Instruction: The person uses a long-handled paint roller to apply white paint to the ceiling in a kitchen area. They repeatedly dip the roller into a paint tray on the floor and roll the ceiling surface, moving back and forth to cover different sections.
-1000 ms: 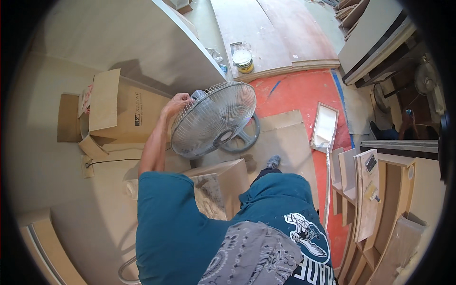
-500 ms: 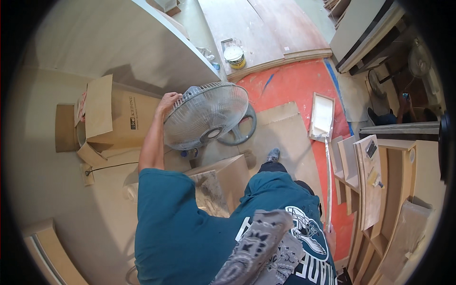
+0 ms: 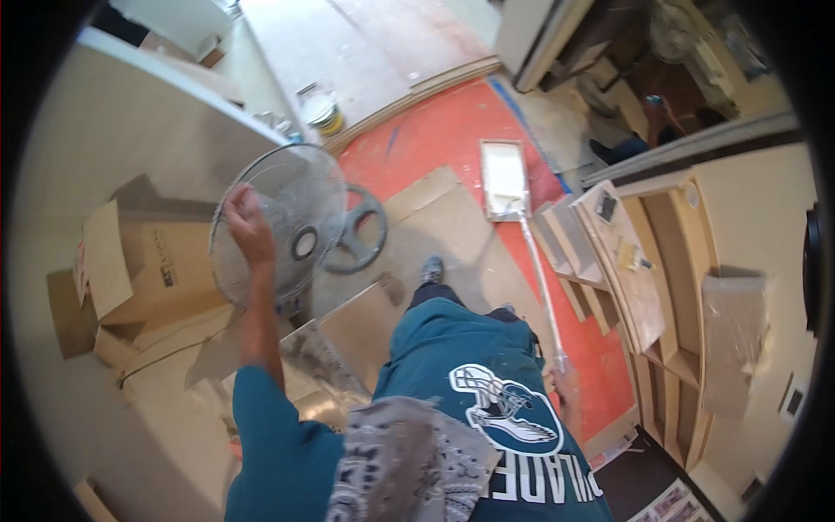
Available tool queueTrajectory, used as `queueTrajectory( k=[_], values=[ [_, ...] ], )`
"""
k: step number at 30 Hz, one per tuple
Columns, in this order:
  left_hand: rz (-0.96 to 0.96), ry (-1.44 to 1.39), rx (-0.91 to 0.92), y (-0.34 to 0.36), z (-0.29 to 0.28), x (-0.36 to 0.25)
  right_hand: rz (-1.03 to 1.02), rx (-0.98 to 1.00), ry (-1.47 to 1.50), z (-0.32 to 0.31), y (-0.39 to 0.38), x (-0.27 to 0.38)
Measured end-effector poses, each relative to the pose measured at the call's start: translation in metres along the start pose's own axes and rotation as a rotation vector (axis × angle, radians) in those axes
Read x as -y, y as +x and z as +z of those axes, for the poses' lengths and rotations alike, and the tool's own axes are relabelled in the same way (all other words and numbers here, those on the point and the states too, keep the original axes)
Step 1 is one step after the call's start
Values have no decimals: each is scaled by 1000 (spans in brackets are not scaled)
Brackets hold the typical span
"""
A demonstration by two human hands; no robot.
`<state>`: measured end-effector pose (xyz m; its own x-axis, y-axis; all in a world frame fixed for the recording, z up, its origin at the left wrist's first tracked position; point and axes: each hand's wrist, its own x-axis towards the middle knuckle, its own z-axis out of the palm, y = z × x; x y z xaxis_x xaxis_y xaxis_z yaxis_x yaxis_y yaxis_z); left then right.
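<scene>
While the fan point(image 3: 304, 243) stands behind, left hand point(image 3: 249, 223) curled, hold unclear, right hand point(image 3: 566, 393) round pole point(image 3: 541, 289)

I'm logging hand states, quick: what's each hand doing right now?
Left hand: fingers curled in front of the fan; cannot tell whether it grips anything.
Right hand: partly hidden, appears closed on the long pole.

Red floor covering point(image 3: 435, 122), brown cardboard sheet point(image 3: 444, 217) on top, white-filled tray point(image 3: 499, 210) resting directly on the red
</scene>
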<state>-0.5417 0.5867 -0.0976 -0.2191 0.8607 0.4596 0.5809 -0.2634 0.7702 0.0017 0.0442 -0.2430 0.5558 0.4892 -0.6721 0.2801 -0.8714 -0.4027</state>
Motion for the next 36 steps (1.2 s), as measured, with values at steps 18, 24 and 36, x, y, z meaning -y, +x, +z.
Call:
queueTrajectory(
  k=[18,24,36],
  values=[
    [-964,-72,728,-409,95,-28,-64,148,-158,-46,24,-30],
    [-1093,-51,730,-482,64,-40,-23,137,187,-32,48,-105],
    [-1096,-18,578,-494,25,-56,-322,-62,-83,-23,141,34]
  ],
)
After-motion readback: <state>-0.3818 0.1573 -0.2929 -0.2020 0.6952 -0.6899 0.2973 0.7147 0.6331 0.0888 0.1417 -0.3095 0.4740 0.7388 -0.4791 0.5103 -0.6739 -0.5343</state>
